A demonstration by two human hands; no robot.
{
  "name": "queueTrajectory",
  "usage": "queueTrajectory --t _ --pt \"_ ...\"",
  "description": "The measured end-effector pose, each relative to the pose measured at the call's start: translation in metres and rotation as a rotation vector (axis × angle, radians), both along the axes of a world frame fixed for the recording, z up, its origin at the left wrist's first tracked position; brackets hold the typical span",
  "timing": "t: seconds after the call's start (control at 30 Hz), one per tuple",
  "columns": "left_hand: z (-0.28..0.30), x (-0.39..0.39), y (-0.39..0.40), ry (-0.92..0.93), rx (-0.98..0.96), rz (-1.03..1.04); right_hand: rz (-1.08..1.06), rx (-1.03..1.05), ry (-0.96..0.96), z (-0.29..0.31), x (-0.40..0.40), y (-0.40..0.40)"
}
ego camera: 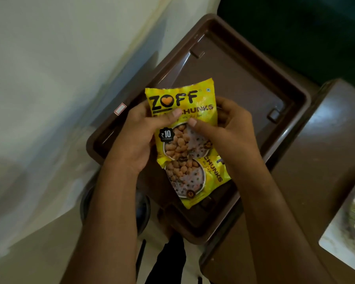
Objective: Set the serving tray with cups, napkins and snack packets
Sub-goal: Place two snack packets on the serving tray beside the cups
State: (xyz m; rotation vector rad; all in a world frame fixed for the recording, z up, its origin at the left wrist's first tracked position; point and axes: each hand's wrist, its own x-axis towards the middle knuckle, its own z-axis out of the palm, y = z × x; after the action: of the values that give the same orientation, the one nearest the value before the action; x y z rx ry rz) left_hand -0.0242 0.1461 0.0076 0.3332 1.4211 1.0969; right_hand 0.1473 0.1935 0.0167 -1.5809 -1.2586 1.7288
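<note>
On the left is a pale worktop (49, 99) with a small red-edged sticker (120, 109) on it. Next comes the brown serving tray (244, 83). It looks bare, with no cups or napkins to see on it.

The left hand (135, 138) is over the near part of the tray. It is closed on the left side of a yellow snack packet (182, 119), with the thumb pressed on the front. A second yellow packet (197, 181) pokes out from under the first one. I cannot tell which hand is really holding that one, or whether it lies on the tray.

The right hand (228, 128) is closed on the right side of the top packet. Its thumb touches the front, close to the left thumb.

What could go wrong? The packets are shiny and look slippery. The bottom one might slide out and fall off the near edge of the tray. That edge seems to stick out past the worktop, so a hard push there might tip the tray.

On the far right is a brown surface (326, 160).
</note>
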Motion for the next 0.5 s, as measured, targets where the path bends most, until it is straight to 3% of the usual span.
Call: queueTrajectory --t 0.17,0.33,0.5 --pt "-0.006 -0.001 -0.005 0.018 -0.032 0.038 -0.022 0.045 -0.11 -0.001 0.0 -0.011" --pt "-0.005 -0.011 -0.009 -0.002 -0.074 0.121 -0.16 0.204 -0.675 0.015 0.009 -0.027" --pt "0.0 -0.021 -0.011 0.058 -0.146 0.015 0.14 0.128 -0.88 0.016 0.011 -0.054"
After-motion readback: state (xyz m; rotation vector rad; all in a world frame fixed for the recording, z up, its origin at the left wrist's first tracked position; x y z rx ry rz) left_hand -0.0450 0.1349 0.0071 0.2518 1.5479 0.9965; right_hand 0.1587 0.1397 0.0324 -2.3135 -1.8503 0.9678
